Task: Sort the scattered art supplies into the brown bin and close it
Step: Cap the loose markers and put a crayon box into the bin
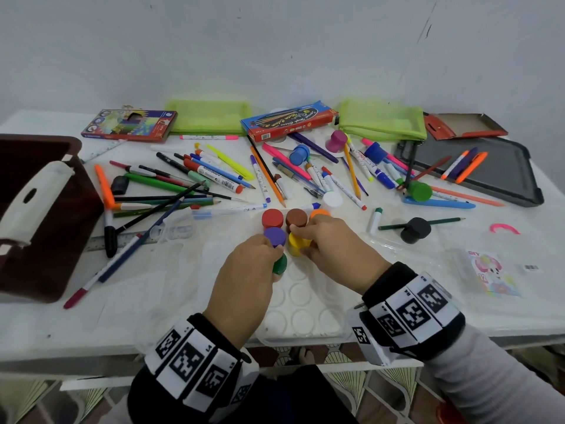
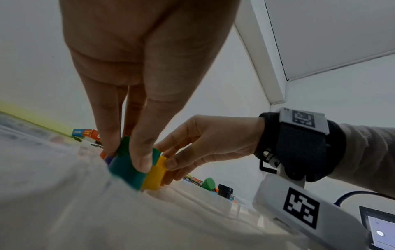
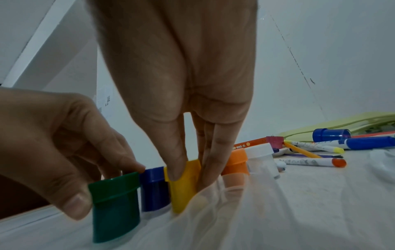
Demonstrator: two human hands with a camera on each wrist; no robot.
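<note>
- paint pots are the main thing here: six sit clustered mid-table in a clear plastic tray (image 1: 305, 304) with round wells, namely red (image 1: 272, 218), brown (image 1: 296, 217), orange (image 1: 319, 213), purple (image 1: 275, 236), yellow (image 1: 296, 243) and green (image 1: 280, 264)
- left hand (image 1: 244, 270) grips the green pot, thumb on the near side and fingers over the top, which is clearest in the right wrist view
- right hand (image 1: 333, 243) pinches the yellow pot between thumb and fingers, and it's standing upright right beside the purple one
- six more pots are scattered further back: white (image 1: 332, 199), black (image 1: 415, 230) on its side, a second green one (image 1: 419, 191), two blue (image 1: 299, 154) (image 1: 375, 152) and a magenta one (image 1: 336, 140)
- brown bin (image 1: 46, 215) sits open at the left edge of the white table (image 1: 91, 325), with a white latch on its rim
- two lime mesh pouches (image 1: 211, 117) (image 1: 382, 119) lie along the back
- two boxes are back there too: a coloured pencil box (image 1: 130, 125) and a blue and red brush box (image 1: 290, 120)
- dark tray (image 1: 504, 179) at far right has a few markers on it
- loads of pens, markers and pencils are strewn in between, too many to count properly
- one metal ruler (image 1: 122, 240) lies under the pens on the left
</note>
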